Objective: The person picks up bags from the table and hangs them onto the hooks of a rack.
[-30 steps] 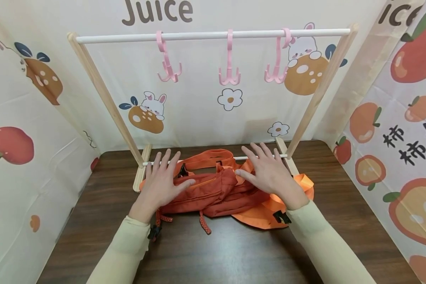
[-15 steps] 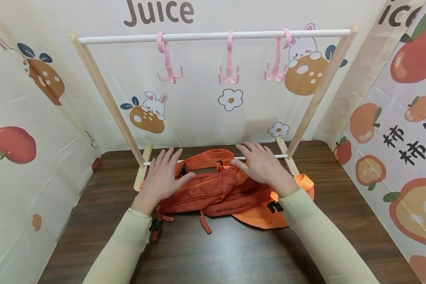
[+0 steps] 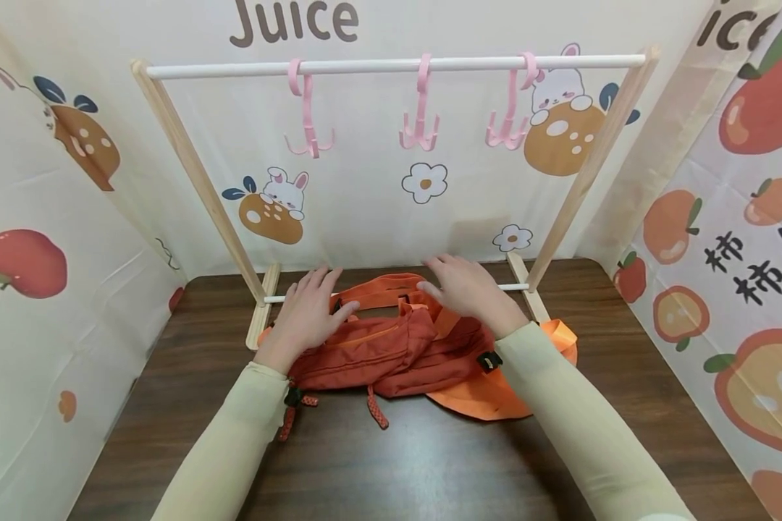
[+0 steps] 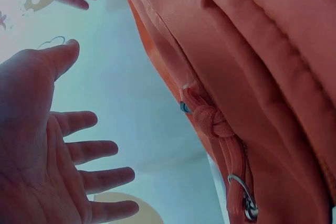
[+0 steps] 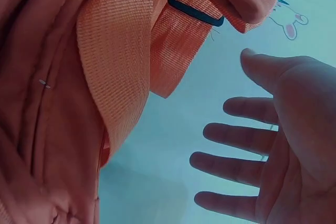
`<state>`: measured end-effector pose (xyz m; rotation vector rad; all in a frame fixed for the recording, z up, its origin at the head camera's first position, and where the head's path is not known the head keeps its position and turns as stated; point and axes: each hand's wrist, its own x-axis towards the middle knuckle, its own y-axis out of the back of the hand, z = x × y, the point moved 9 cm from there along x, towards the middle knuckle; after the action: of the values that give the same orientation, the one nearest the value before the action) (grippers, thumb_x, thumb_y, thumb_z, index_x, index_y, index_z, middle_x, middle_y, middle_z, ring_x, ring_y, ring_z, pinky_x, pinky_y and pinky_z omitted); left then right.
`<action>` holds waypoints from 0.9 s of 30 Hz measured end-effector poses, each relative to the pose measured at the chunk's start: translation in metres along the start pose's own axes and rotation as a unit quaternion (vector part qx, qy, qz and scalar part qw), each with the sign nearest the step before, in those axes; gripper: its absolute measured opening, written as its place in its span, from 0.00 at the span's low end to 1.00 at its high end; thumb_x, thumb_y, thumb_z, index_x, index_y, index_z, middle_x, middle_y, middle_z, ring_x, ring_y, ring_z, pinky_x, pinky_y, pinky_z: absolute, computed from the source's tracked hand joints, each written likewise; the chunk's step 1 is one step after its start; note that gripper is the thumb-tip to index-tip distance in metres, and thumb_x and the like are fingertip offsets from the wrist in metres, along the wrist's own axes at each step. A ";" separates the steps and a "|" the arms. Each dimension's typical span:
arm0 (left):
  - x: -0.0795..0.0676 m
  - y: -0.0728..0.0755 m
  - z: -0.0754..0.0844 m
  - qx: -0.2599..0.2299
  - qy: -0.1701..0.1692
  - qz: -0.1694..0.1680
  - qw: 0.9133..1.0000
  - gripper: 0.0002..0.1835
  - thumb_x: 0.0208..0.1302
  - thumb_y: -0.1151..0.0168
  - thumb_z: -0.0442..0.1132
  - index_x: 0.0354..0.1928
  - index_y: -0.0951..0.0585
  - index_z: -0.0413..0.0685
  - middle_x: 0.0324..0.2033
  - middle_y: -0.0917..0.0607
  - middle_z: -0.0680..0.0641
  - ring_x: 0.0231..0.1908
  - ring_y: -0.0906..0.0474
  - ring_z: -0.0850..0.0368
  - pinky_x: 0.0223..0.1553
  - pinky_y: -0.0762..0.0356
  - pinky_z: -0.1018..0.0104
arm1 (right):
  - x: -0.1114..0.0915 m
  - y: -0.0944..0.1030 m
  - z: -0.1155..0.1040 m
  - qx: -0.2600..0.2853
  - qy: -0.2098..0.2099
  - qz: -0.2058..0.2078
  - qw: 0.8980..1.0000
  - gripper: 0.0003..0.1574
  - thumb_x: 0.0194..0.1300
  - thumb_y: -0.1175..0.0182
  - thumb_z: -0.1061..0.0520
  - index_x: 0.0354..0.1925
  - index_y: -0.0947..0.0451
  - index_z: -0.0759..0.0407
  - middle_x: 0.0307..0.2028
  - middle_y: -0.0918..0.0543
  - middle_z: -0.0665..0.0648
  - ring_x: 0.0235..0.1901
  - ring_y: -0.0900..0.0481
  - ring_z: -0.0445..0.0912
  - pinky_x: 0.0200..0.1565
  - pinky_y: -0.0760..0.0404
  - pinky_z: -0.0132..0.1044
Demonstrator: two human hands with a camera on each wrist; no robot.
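Note:
A rust-red fabric bag (image 3: 358, 354) with orange straps (image 3: 391, 286) lies on the dark wooden table. My left hand (image 3: 308, 311) hovers over its left end, fingers straight. Over the right part is my right hand (image 3: 465, 286), also with fingers extended. In the left wrist view the left hand (image 4: 47, 150) is apart from the bag (image 4: 236, 56), whose knotted zipper cord (image 4: 210, 121) shows. The right wrist view has the right hand (image 5: 283, 140) beside a webbing strap (image 5: 118, 51) with a black plastic slider (image 5: 194, 8), not touching it.
A wooden rack with a white top rod (image 3: 365, 66) stands behind the bag. Pink hooks (image 3: 420, 108) hang from that rod. A flat orange rounded piece of fabric (image 3: 482, 398) sticks out under the bag's right side. Printed cloth walls (image 3: 358, 202) surround the table (image 3: 391, 477).
Both hands have come closer together over the bag, the right one moving left and slightly away, the left one moving right. The pink hooks have swung slightly. The bag stays in place.

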<state>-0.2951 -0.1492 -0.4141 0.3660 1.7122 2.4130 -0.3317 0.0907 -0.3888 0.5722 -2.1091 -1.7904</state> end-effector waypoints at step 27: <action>0.010 -0.008 0.000 -0.012 -0.001 -0.014 1.000 0.41 0.79 0.44 0.61 0.82 0.38 0.43 0.77 0.35 0.34 0.75 0.37 0.34 0.72 0.39 0.35 | 0.081 -0.038 -0.011 0.011 0.040 -0.100 0.994 0.27 0.75 0.32 0.49 0.65 0.19 0.61 0.60 0.17 0.60 0.60 0.21 0.55 0.64 0.23 0.52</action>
<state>-0.3044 -0.1435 -0.4204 0.3382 1.6746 2.4110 -0.3928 0.0361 -0.4263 0.8738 -2.0830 -1.8149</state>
